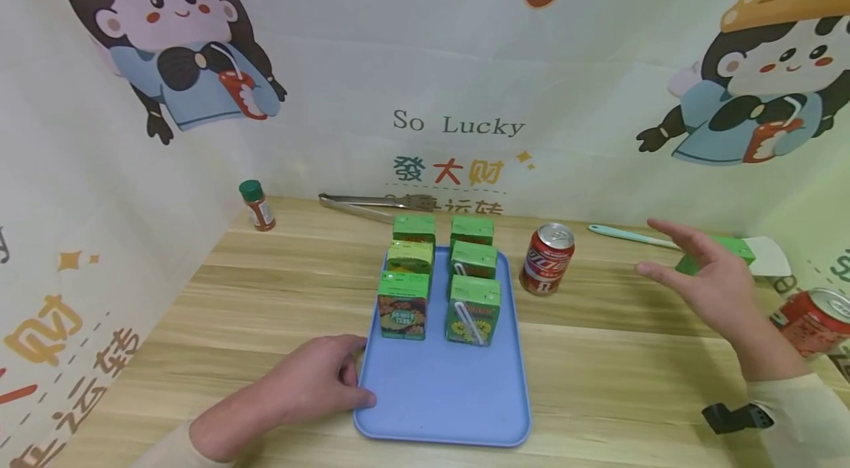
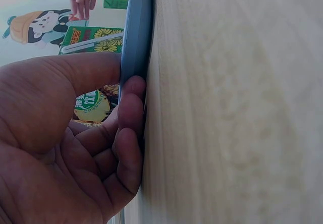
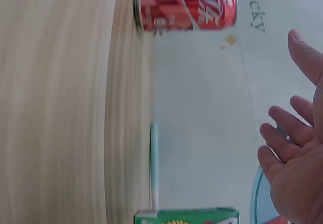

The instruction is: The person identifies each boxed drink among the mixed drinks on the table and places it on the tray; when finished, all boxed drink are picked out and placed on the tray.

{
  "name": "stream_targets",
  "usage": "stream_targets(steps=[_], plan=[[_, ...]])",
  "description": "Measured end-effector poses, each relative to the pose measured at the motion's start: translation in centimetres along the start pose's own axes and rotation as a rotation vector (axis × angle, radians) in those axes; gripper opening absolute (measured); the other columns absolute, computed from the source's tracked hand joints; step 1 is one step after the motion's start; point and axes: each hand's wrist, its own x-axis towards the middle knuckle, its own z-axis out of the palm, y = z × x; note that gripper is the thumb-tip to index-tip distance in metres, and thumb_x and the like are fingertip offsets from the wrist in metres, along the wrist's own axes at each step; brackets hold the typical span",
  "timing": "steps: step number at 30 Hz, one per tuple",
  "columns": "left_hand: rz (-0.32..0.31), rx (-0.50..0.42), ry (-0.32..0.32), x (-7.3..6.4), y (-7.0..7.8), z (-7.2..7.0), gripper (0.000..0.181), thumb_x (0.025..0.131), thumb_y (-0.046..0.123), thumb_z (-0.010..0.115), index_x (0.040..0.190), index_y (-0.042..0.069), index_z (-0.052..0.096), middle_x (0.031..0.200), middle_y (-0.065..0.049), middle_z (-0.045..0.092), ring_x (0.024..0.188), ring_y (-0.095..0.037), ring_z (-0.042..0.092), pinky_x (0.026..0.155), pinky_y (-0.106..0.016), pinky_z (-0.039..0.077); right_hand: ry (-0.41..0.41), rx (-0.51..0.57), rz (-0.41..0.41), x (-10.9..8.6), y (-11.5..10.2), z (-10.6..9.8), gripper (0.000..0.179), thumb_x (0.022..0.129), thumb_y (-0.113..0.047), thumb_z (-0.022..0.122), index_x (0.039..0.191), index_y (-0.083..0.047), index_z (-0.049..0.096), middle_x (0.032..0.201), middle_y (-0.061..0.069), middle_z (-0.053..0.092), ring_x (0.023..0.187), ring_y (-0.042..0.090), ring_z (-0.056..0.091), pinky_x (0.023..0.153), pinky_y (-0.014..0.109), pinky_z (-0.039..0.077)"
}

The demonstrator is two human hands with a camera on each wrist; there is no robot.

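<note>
My left hand grips the left edge of a blue tray, thumb at the rim and fingers curled against its side in the left wrist view. Several green drink cartons stand in two rows on the tray's far half; one carton has a yellower top. Over the right of the table, my right hand is raised with fingers extended and holds nothing. Just beyond it is another green drink carton, partly hidden by the hand and also seen at the bottom of the right wrist view.
A red soda can stands right of the tray, and a second can is at the far right, partly behind my wrist. A spatula lies near the back wall. Metal tongs and a green-capped spice bottle are at the back left.
</note>
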Motion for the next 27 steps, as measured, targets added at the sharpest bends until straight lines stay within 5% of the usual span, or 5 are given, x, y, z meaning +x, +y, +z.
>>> stream_targets(steps=[3,12,17,24,27], plan=[[-0.001,-0.005,0.0,0.0,-0.1,0.0,0.087,0.083,0.024,0.098,0.147,-0.017,0.057,0.073,0.011,0.064,0.063,-0.008,0.059,0.062,-0.028,0.051,0.013,-0.056,0.006,0.2,0.3,-0.5,0.081,0.102,-0.032,0.085,0.17,-0.012,0.046,0.171,0.028,0.041,0.157,0.061,0.033,0.115,0.084,0.027],[0.001,-0.007,-0.001,0.1,-0.3,0.1,0.087,0.083,0.025,0.098,0.147,-0.016,0.057,0.072,0.012,0.063,0.063,-0.007,0.059,0.062,-0.028,0.05,0.061,-0.099,0.002,0.5,1.8,-1.4,0.084,0.1,-0.029,0.088,0.166,0.002,0.046,0.181,0.018,0.03,0.166,0.051,0.019,0.121,0.083,0.018],[0.004,-0.008,0.0,0.1,-0.4,0.1,0.087,0.083,0.026,0.099,0.146,-0.017,0.057,0.072,0.012,0.063,0.063,-0.007,0.059,0.061,-0.028,0.05,0.07,-0.128,0.009,0.8,2.5,-1.5,0.086,0.101,-0.029,0.086,0.164,0.008,0.043,0.18,0.027,0.025,0.165,0.055,0.016,0.123,0.083,0.015],[-0.009,-0.003,-0.003,0.1,-0.3,0.1,0.088,0.083,0.026,0.098,0.148,-0.017,0.056,0.073,0.011,0.064,0.064,-0.008,0.06,0.063,-0.028,0.051,0.145,-0.191,-0.021,1.3,4.2,-1.5,0.084,0.1,-0.03,0.086,0.157,0.016,0.045,0.171,0.043,0.027,0.164,0.062,0.009,0.128,0.075,-0.008],[-0.02,0.0,-0.008,0.1,-0.2,0.0,0.089,0.083,0.026,0.098,0.149,-0.017,0.055,0.074,0.011,0.065,0.064,-0.009,0.061,0.063,-0.028,0.052,0.152,-0.195,0.023,1.4,4.8,-1.6,0.087,0.102,-0.035,0.083,0.16,0.016,0.041,0.172,0.043,0.023,0.163,0.064,0.004,0.126,0.08,-0.004]])
